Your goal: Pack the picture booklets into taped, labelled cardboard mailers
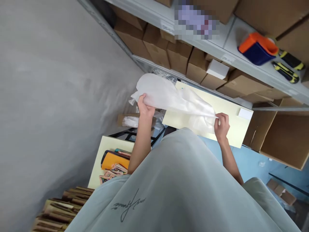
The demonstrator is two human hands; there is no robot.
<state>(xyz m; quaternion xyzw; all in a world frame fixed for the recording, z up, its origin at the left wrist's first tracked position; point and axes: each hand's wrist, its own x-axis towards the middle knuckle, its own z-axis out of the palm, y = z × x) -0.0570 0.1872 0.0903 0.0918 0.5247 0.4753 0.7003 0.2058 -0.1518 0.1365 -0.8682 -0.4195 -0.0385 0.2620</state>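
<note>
I hold a thin white plastic bag (166, 95) stretched between both hands above a pale yellow table (231, 112). My left hand (144, 106) is closed on the bag's left edge, fingers curled over it. My right hand (221, 125) pinches the bag's right end, near the table's front edge. The bag is crumpled and sags between the two grips. My grey shirt fills the lower middle of the view.
Grey metal shelving (217, 48) holds brown cardboard boxes (156, 45), a small white box (217, 68), an orange-and-blue tape dispenser (258, 48) and yellow-black cutters (286, 71). An open carton (285, 141) stands at right. A second table (101, 161) with an orange item is lower left; grey wall at left.
</note>
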